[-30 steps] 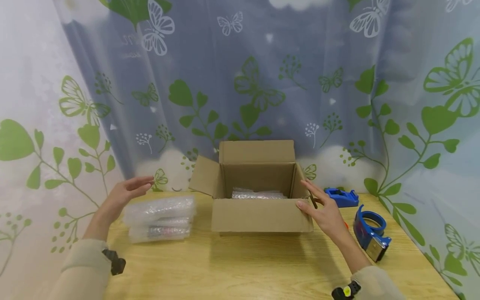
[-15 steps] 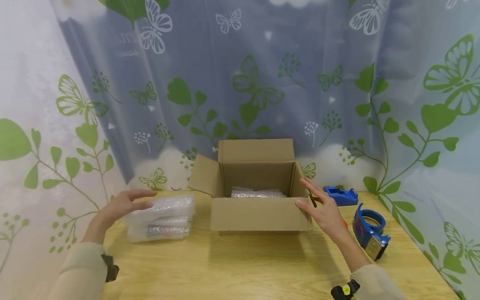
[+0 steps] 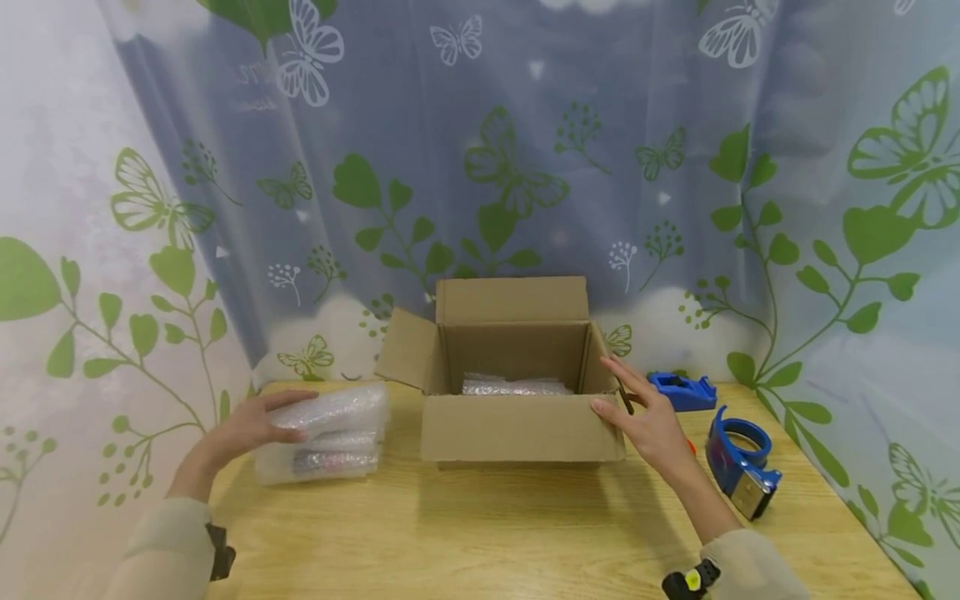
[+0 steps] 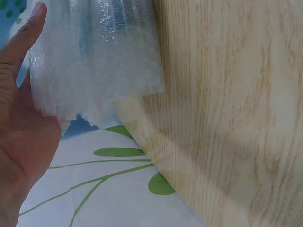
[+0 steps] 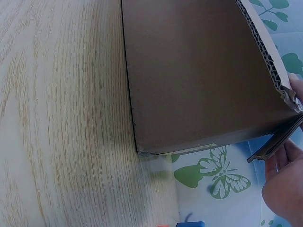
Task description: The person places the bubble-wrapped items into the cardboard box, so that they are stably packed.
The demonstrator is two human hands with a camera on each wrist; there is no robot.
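Observation:
An open cardboard box (image 3: 522, 428) stands mid-table with bubble-wrapped goods (image 3: 516, 387) inside. My right hand (image 3: 647, 417) holds its front right corner, thumb on the front flap and fingers by the right flap (image 5: 274, 144). To the box's left lies a stack of bubble-wrapped packages. My left hand (image 3: 251, 423) grips the left end of the top package (image 3: 341, 408), fingers over it and thumb in front. Beneath it, a lower package (image 3: 333, 461) shows dark and reddish contents. In the left wrist view the thumb runs along the bubble wrap (image 4: 99, 61).
On the right of the wooden table (image 3: 495, 533) sit a blue tape dispenser (image 3: 684, 392) and a blue tape gun (image 3: 741, 462). A small red item (image 3: 692, 448) is partly hidden by the right hand. Patterned curtain (image 3: 525, 167) hangs close behind and at both sides.
My left hand has come down from above the stack onto the top package and closed around its end. The right hand and the box have stayed in place.

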